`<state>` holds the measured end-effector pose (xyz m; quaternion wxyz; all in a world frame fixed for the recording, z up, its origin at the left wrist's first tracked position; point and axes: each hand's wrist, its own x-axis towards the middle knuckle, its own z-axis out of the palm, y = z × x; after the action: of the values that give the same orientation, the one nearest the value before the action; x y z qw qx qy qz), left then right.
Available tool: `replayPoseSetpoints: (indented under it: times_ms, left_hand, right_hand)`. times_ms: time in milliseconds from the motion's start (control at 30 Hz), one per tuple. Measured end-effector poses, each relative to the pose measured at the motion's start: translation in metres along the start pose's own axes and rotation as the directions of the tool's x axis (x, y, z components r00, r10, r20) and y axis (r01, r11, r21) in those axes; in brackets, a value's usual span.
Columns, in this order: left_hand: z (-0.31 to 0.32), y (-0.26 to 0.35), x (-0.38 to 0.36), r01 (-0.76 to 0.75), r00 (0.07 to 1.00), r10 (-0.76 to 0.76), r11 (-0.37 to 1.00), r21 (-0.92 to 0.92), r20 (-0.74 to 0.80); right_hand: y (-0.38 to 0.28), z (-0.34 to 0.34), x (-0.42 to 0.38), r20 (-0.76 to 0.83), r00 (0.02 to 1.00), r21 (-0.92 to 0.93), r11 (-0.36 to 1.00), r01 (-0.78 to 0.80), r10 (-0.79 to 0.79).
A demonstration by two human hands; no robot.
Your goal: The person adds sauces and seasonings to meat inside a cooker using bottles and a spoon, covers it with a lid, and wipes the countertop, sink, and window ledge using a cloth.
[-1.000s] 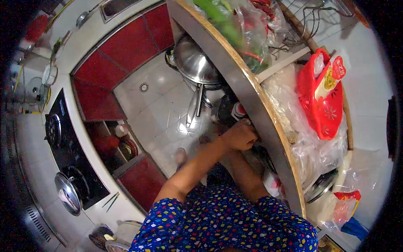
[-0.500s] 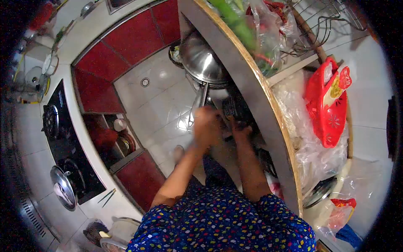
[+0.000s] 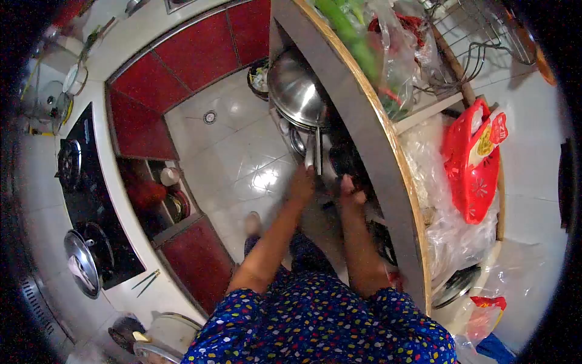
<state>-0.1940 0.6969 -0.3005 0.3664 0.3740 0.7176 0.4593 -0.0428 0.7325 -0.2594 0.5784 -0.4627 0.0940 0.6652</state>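
Observation:
My left hand (image 3: 301,184) reaches down beside the open shelf unit, its fingers closed around a pale pan handle (image 3: 310,153). That handle leads up to metal cookware under a large shiny steel wok (image 3: 298,91), which lies dome side up on the lower shelf. The wok's own long handle (image 3: 319,151) points toward me, just right of my left hand. My right hand (image 3: 353,193) is at the dark shelf opening, partly blurred. Shadow and blur hide whether its fingers hold anything. Dark items (image 3: 345,161) lie beyond it.
The shelf unit's wooden edge (image 3: 388,130) runs along my right. On top are a red plastic basket (image 3: 473,176), plastic bags and green vegetables (image 3: 345,36). To the left, a black gas stove (image 3: 91,200) sits on the counter above red cabinets (image 3: 194,255). A small bin (image 3: 257,79) stands beyond the wok.
My left hand has moved slightly right and down, onto the pale handle. The wok's handle now points straighter toward me. My right hand has shifted slightly, and the black slotted item near it no longer shows clearly.

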Motion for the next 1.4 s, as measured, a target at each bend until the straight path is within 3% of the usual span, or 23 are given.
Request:
replayPoseSetpoints:
  times_ms: [233, 267, 367, 400, 433, 467, 500, 533, 567, 600, 633, 667, 733, 800, 833, 900, 933, 1000, 1033, 1100, 1167, 1267, 1400]
  left_hand:
    - [0.093, -0.024, -0.003, -0.268, 0.962, 0.272, 0.934, 0.237, 0.019]
    - [0.087, -0.013, -0.005, -0.218, 0.975, 0.21, 0.966, 0.138, 0.072]
    - [0.074, 0.01, -0.006, -0.229, 0.952, 0.225, 0.973, -0.007, 0.205]
    - [0.073, 0.016, -0.005, -0.253, 0.94, 0.251, 0.967, -0.025, 0.23]
    - [0.073, 0.022, 0.0, -0.137, 0.95, 0.114, 0.989, 0.06, 0.29]
    - [0.075, 0.02, 0.002, -0.075, 0.953, 0.039, 0.991, 0.109, 0.302]
    - [0.082, 0.012, 0.004, -0.015, 0.949, -0.035, 0.987, 0.159, 0.312]
    - [0.085, 0.002, 0.005, -0.216, 0.908, 0.048, 0.904, 0.368, 0.416]
    - [0.085, 0.001, 0.002, -0.096, 0.928, -0.043, 0.932, 0.35, 0.369]
    - [0.084, 0.002, -0.003, 0.025, 0.939, -0.134, 0.946, 0.323, 0.318]
    - [0.075, -0.001, -0.015, -0.04, 0.984, 0.004, 0.98, 0.197, 0.18]
    - [0.064, -0.006, -0.028, -0.134, 0.991, 0.133, 0.987, 0.093, 0.017]
    - [0.018, 0.005, -0.057, 0.014, 0.974, -0.003, 0.999, -0.047, 0.227]
    - [-0.058, 0.053, -0.095, 0.027, 0.969, -0.055, 0.993, 0.118, 0.24]
    - [-0.064, 0.036, -0.108, 0.057, 0.981, -0.078, 0.991, 0.118, 0.178]
    - [-0.059, -0.007, -0.125, -0.06, 0.986, 0.062, 0.998, -0.019, 0.154]
    - [-0.088, 0.001, -0.14, -0.052, 0.993, 0.054, 0.999, -0.017, 0.107]
    - [-0.139, 0.047, -0.173, 0.273, 0.926, -0.286, 0.958, 0.085, 0.245]
    - [-0.141, 0.036, -0.18, 0.285, 0.932, -0.296, 0.955, 0.08, 0.209]
    - [-0.144, -0.002, -0.195, 0.285, 0.952, -0.294, 0.954, 0.096, 0.089]
    - [-0.162, -0.025, -0.22, 0.256, 0.966, -0.253, 0.965, 0.056, -0.06]
    - [-0.187, -0.055, -0.257, 0.327, 0.911, -0.32, 0.945, -0.016, -0.259]
    - [-0.197, -0.098, -0.304, 0.37, 0.814, -0.381, 0.922, -0.114, -0.439]
  right_hand:
    - [0.014, -0.003, -0.038, 0.005, 0.999, -0.115, 0.992, -0.045, 0.045]
    - [0.014, -0.006, -0.041, 0.0, 1.0, -0.173, 0.985, -0.029, 0.03]
    - [0.018, -0.065, -0.004, 0.225, 0.968, -0.338, 0.941, -0.026, 0.107]
    - [0.02, -0.099, 0.014, 0.355, 0.911, -0.168, 0.973, -0.157, 0.208]
    - [0.022, -0.117, 0.024, 0.494, 0.825, -0.014, 0.951, -0.31, 0.276]
    - [0.023, -0.113, 0.024, 0.497, 0.819, -0.02, 0.947, -0.319, 0.287]
    - [0.027, -0.106, 0.026, 0.335, 0.929, -0.142, 0.983, -0.114, 0.156]
    - [0.035, -0.098, 0.025, 0.192, 0.981, -0.297, 0.952, 0.067, -0.009]
    - [0.034, -0.11, 0.041, 0.208, 0.978, -0.317, 0.948, 0.032, 0.037]
    - [0.024, -0.136, 0.077, 0.476, 0.856, -0.185, 0.975, -0.125, 0.2]
    - [0.024, -0.142, 0.103, 0.712, 0.637, -0.093, 0.939, -0.332, 0.296]
    - [0.022, -0.118, 0.095, 0.874, 0.365, -0.232, 0.936, -0.263, 0.32]
    - [0.018, -0.051, 0.007, 0.734, 0.449, -0.527, 0.845, -0.098, 0.51]
    - [0.02, -0.068, 0.001, 0.496, 0.52, -0.673, 0.686, -0.275, 0.695]
    - [0.021, -0.091, 0.041, 0.575, 0.232, -0.639, 0.608, -0.472, 0.784]
    - [0.032, -0.071, -0.026, 0.068, 0.813, -0.755, 0.563, -0.337, 0.578]
    - [0.036, -0.085, -0.018, 0.072, 0.792, -0.778, 0.531, -0.336, 0.606]
    - [0.037, -0.109, 0.021, 0.133, 0.539, -0.862, 0.366, -0.352, 0.832]
    - [0.041, -0.109, 0.029, 0.138, 0.424, -0.891, 0.299, -0.341, 0.895]
    - [0.059, -0.096, 0.006, -0.174, 0.76, -0.962, 0.058, -0.268, 0.626]
    - [0.09, -0.082, -0.006, -0.258, 0.606, -0.963, -0.147, -0.227, 0.753]
    - [0.169, -0.091, -0.018, -0.141, 0.568, -0.987, -0.162, -0.014, 0.811]
    - [0.264, -0.075, -0.056, -0.036, 0.398, -0.967, -0.133, 0.219, 0.917]
